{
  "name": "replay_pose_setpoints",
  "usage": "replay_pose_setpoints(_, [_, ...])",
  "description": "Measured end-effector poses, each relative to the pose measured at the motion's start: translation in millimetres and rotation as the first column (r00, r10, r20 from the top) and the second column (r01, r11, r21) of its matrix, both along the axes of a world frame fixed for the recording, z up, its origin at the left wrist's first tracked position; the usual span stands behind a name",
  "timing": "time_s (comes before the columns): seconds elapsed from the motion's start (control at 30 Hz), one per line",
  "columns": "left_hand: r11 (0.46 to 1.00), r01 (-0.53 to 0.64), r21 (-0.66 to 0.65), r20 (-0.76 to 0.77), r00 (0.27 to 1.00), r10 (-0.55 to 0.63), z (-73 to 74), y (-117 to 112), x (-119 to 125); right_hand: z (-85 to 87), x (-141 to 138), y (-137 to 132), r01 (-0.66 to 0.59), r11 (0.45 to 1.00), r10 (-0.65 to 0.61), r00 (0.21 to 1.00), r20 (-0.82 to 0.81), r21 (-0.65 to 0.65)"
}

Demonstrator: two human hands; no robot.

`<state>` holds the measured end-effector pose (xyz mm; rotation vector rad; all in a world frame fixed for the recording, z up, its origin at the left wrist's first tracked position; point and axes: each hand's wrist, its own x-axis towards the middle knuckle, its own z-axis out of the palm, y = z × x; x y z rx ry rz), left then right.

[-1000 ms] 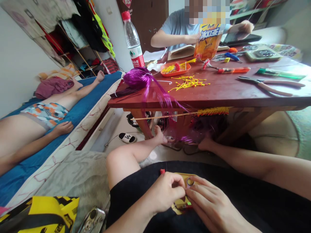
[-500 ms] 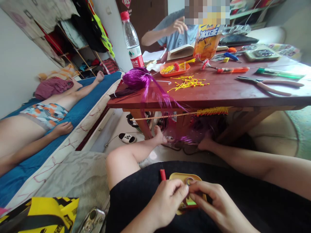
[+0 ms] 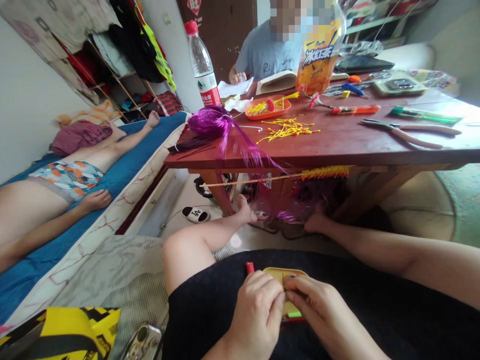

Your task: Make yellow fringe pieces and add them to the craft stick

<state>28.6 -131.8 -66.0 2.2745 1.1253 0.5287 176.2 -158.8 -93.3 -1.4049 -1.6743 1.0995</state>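
My left hand (image 3: pixel 258 310) and my right hand (image 3: pixel 318 305) meet over a small yellow tray (image 3: pixel 268 270) on the black cloth of my lap. Both hands are closed, fingertips pinched together around something thin and small that I cannot make out. A ring-like band (image 3: pixel 290 277) shows by the right fingertips. Beyond the left knuckles pokes a red cylinder (image 3: pixel 250 267); whether the hand touches it is unclear. Bright green material (image 3: pixel 294 314) lies in the tray, partly covered by my right hand.
The red-brown table (image 3: pixel 337 150) ahead carries purple fibre (image 3: pixel 210 120), yellow stems (image 3: pixel 288 129), an orange tray (image 3: pixel 258 115), pliers (image 3: pixel 408 131) and bottles. A person (image 3: pixel 270 55) sits behind it; another lies on the bed (image 3: pixel 123 165). A stick (image 3: pixel 243 182) projects below the tabletop.
My left hand has turned, its back now facing up, and both hands have shifted slightly left. Across the table, the person's raised hand has come down beside the papers.
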Motion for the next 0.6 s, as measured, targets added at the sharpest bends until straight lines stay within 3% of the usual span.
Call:
replay_pose_setpoints(0.27, [0.994, 0.045, 0.095, -0.054, 0.998, -0.040, 1.5, 2.3, -4.5, -2.9, -4.1, 2.9, 0.001, 0.998, -0.002, 1.000, 0.028, 0.055])
replay_pose_setpoints(0.6, [0.998, 0.029, 0.059, -0.047, 0.999, -0.027, -3.1, 4.3, -3.4, -4.5, -2.7, 4.5, -0.031, 0.994, 0.020, 0.994, 0.107, 0.102])
